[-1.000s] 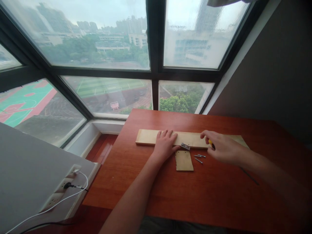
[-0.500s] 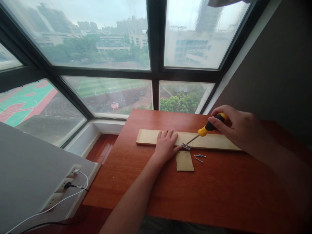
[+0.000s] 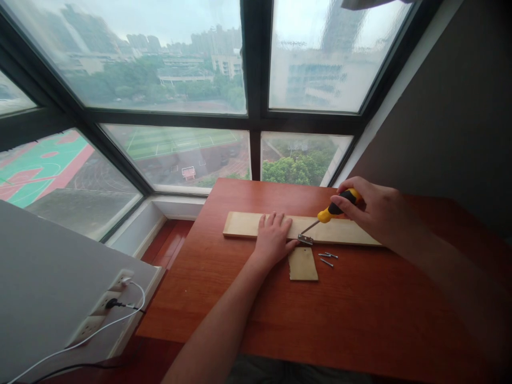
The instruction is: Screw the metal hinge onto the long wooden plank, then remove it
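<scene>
My right hand (image 3: 370,210) grips the yellow-and-black handle of a screwdriver (image 3: 326,214). Its shaft slants down to the left, and the tip is at the far left part of a small metal hinge (image 3: 305,239). That hinge sits at the near edge of a long pale wooden board (image 3: 344,229). My left hand (image 3: 274,234) lies flat on the board with fingers stretched out, its thumb beside the hinge. A small thin wooden piece (image 3: 303,265) lies just in front of the hinge. Several loose screws (image 3: 328,258) rest to the right of that piece.
The reddish-brown table (image 3: 352,314) stands against a dark-framed window (image 3: 256,122). At the left, a low wall carries sockets (image 3: 100,305) with a white cable (image 3: 100,328) and a dark plug (image 3: 112,304). A dark wall is on the right.
My right hand and the screwdriver have shifted left, so the tip has moved from the hinge's right-hand part to its left. My left hand stays in place.
</scene>
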The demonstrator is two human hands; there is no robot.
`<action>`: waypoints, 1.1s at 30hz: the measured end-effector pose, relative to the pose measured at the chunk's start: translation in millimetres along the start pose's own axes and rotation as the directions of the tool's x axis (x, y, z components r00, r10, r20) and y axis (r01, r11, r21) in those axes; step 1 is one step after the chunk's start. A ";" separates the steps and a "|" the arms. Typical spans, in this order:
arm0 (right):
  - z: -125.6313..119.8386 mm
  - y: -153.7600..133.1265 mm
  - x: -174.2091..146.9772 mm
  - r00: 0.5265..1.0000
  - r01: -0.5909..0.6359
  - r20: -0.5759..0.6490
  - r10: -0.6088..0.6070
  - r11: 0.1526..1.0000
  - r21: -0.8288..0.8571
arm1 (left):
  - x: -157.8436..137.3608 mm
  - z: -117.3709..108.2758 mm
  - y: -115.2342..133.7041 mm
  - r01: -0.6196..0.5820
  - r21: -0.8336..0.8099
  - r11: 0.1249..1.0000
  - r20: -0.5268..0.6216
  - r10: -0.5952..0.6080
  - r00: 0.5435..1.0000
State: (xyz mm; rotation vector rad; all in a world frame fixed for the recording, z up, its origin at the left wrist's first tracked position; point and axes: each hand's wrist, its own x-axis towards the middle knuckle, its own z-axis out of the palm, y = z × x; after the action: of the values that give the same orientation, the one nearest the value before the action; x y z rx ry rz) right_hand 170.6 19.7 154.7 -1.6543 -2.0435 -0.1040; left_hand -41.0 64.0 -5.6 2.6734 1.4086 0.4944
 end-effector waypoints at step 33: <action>-0.1 -27.1 23.9 0.966 0.147 0.195 -0.171 0.981 0.128 | -0.5 3.3 0.1 0.002 -0.027 1.000 -0.029 -0.003 1.000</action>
State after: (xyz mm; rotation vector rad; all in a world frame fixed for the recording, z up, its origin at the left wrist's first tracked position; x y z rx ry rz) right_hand 142.2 34.1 171.7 -1.4831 -2.2904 0.1308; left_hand -40.2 63.8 -8.9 2.6536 1.4025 0.5503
